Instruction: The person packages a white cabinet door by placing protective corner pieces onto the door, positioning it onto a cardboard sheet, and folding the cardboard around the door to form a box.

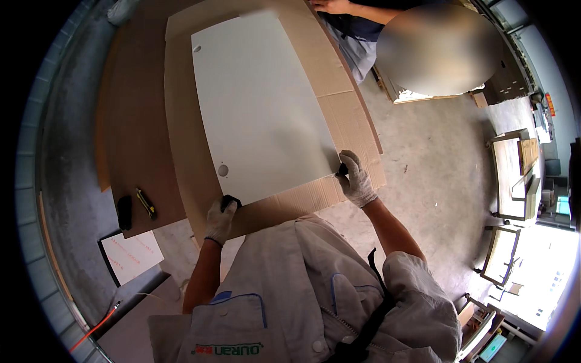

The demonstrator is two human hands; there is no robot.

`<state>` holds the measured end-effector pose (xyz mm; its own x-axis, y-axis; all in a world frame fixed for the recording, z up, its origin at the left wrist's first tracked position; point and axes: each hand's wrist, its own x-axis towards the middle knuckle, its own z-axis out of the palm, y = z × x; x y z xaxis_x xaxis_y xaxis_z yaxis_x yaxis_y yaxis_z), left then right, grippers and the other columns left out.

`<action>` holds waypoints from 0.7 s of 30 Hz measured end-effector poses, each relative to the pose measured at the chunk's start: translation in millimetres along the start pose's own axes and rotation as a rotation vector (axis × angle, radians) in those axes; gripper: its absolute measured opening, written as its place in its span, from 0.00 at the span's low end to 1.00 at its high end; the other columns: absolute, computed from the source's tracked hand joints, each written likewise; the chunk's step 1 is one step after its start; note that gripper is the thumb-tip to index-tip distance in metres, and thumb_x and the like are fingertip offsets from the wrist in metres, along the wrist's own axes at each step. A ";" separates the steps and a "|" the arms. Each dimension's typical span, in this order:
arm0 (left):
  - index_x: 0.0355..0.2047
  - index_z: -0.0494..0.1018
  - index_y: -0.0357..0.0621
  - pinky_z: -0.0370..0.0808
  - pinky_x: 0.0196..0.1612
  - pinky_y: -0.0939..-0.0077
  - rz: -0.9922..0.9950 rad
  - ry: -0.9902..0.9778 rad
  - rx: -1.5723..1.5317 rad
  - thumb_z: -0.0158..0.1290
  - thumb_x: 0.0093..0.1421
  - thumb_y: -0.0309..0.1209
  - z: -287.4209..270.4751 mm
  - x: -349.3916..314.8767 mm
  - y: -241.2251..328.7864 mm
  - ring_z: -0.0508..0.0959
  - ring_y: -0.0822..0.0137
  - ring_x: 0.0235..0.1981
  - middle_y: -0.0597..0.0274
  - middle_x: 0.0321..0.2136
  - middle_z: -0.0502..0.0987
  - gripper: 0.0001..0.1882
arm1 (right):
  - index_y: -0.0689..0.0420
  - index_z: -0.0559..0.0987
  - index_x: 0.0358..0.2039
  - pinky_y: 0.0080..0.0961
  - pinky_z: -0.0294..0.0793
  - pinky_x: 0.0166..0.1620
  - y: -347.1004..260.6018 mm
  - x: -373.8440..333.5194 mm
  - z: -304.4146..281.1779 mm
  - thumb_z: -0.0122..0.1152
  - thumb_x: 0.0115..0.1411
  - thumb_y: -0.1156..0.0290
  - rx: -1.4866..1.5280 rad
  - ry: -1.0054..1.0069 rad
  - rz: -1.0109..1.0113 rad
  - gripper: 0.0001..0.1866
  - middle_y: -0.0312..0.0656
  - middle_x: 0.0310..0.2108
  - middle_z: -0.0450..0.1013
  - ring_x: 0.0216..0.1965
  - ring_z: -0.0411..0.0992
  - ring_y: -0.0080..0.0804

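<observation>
In the head view, a large white panel (266, 115) lies flat on a sheet of cardboard (180, 115), with a round hole near its far left corner and another near its near left one. The person's gloved left hand (219, 221) is at the panel's near left corner, its fingers closed round a black corner piece (230, 202). The gloved right hand (358, 181) is at the near right corner, its fingers bent and pinching a second black piece (342, 170). To the left, a yellow-and-black knife (145, 203) and a black object (124, 212) lie on a brown board (138, 121). At the far right, a co-worker's bare hand (331, 6) is near the cardboard's edge.
</observation>
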<state>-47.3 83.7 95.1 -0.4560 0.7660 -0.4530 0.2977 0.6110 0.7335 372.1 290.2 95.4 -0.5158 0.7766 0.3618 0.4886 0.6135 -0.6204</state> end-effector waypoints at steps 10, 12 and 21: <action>0.53 0.81 0.38 0.80 0.51 0.59 0.197 0.246 0.193 0.63 0.68 0.41 8.3 -17.1 24.5 0.84 0.51 0.45 0.50 0.43 0.85 0.21 | 0.58 0.71 0.60 0.41 0.84 0.52 40.8 -23.4 8.0 0.73 0.55 0.81 -0.093 -0.063 -0.002 0.33 0.54 0.66 0.70 0.56 0.79 0.55; 0.51 0.80 0.40 0.81 0.48 0.55 0.626 0.380 0.389 0.63 0.66 0.38 21.6 -25.0 56.7 0.84 0.45 0.44 0.49 0.42 0.84 0.18 | 0.58 0.70 0.60 0.41 0.85 0.49 34.1 -22.4 -3.1 0.75 0.55 0.81 -0.094 0.078 0.003 0.33 0.55 0.65 0.72 0.52 0.81 0.54; 0.80 0.41 0.35 0.79 0.57 0.57 0.523 -0.752 0.629 0.58 0.68 0.35 204.2 -10.8 167.7 0.84 0.47 0.52 0.45 0.48 0.83 0.50 | 0.59 0.72 0.57 0.39 0.84 0.50 12.6 -21.5 -27.0 0.75 0.55 0.85 -0.023 0.044 -0.020 0.30 0.58 0.65 0.73 0.49 0.82 0.52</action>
<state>178.8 218.7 119.5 0.4113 0.7546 -0.5113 0.7743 0.0067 0.6328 408.4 285.1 98.6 -0.4940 0.7696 0.4046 0.4949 0.6315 -0.5969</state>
